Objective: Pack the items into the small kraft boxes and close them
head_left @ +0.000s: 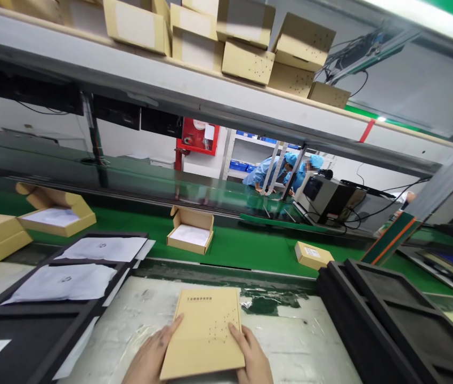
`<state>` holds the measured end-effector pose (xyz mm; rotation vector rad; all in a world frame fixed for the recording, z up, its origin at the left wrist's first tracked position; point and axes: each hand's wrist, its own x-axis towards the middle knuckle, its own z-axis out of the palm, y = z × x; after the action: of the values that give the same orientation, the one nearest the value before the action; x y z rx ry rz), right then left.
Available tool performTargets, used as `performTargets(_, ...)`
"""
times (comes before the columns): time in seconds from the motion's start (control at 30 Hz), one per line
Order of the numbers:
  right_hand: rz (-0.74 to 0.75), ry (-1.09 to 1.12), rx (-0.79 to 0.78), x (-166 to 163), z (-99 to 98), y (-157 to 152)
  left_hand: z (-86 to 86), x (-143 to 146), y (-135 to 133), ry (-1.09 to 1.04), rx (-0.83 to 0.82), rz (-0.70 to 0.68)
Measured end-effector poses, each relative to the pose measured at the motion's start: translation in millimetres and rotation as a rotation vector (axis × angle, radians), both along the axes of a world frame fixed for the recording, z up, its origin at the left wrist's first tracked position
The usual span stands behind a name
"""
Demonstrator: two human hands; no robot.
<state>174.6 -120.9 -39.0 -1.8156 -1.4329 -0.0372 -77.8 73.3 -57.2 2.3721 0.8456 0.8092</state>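
Observation:
A closed tan cardboard box (204,336) with dark printed characters and a dot pattern on its lid is between my hands, over the near worktop. My left hand (150,349) grips its left edge, thumb on the lid. On the opposite edge, my right hand (250,352) holds it with the thumb resting near the dots. Both hands' other fingers are partly hidden behind the box. To the left, a black foam tray (30,325) bears white plastic-wrapped packets (66,281) in its compartments.
Open boxes (189,246) (61,229) with white sheets inside and a labelled closed box (313,255) stand on the green conveyor (242,248). Stacked black trays (394,320) rise at the right. A shelf (210,80) of boxes spans overhead. Two people (264,173) in blue work beyond.

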Motion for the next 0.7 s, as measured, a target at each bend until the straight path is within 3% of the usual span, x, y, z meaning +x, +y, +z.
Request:
performTargets(0.1,0.024,0.077,-0.004,9,41.4,14,22.8,23,7,-0.079,-0.008,0.000)
performTargets(0.2,-0.065,0.059,-0.037,29,89.0,40,62.2,51,20,-0.010,-0.056,0.128)
performTargets(0.27,-0.140,0.031,-0.086,42,108.6,60,90.5,69,30,0.057,-0.067,0.203)
performTargets(0.37,-0.191,0.008,-0.125,54,118.7,80,126.7,86,45,0.083,-0.040,0.231)
performTargets(0.47,-0.212,-0.013,-0.124,53,121.0,79,152.0,88,57,0.067,-0.042,0.185)
performTargets(0.7,-0.129,0.128,-0.148,40,129.3,53,180.1,72,53,0.092,-0.177,-0.022)
